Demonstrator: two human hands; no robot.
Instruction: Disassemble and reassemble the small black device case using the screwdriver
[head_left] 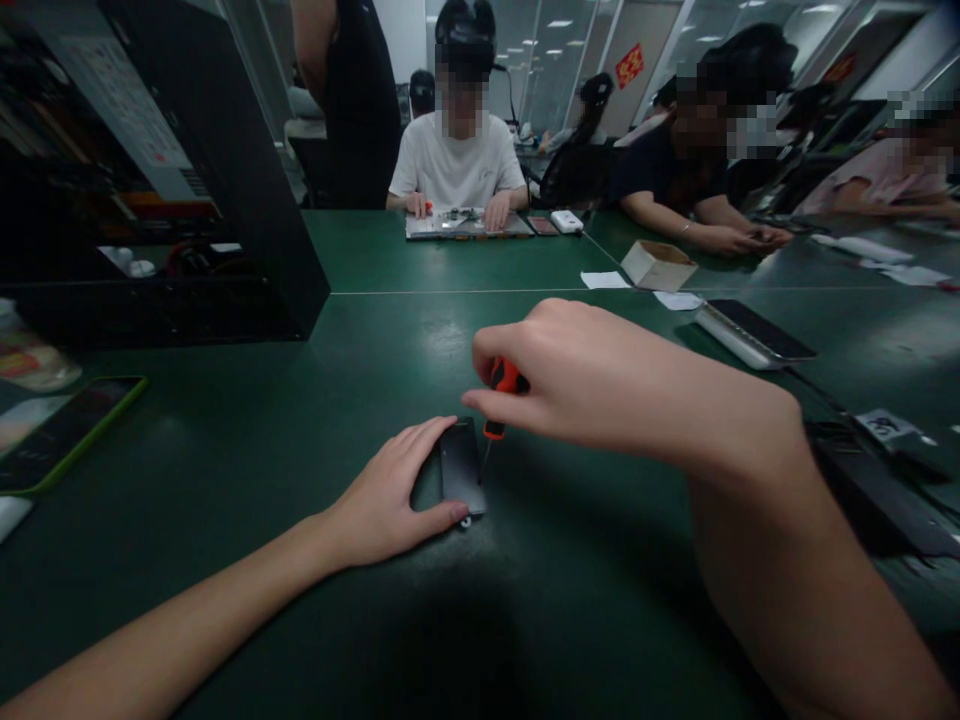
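Green-edged phone (82, 440): lies at far left on the green table (247, 430), well apart from both hands; I count it a minor hazard.
Black computer case (285, 230): stands behind the phone, in my judgement too distant for a slip to reach.
Left hand (386, 490): grasps the dark device (461, 470) from its left side, fingers toward the far end, thumb at the near end. A loosened hold could let it pivot under sideways pressure.
Device's face: flat on the table between the hands, it could scratch if a tip skids.
Screwdriver (508, 378): leans slightly, shaft reaching down to the device's right edge. I cannot tell from my feed whether the tip is seated; a poor seat could make it jump.
Right hand (562, 365): clenched around the orange-and-black handle from above, wrist bent. That angle, I judge, could push the shaft out of line.
Black-topped gadget (757, 330): sits beyond the right forearm; a wide swing might knock it.
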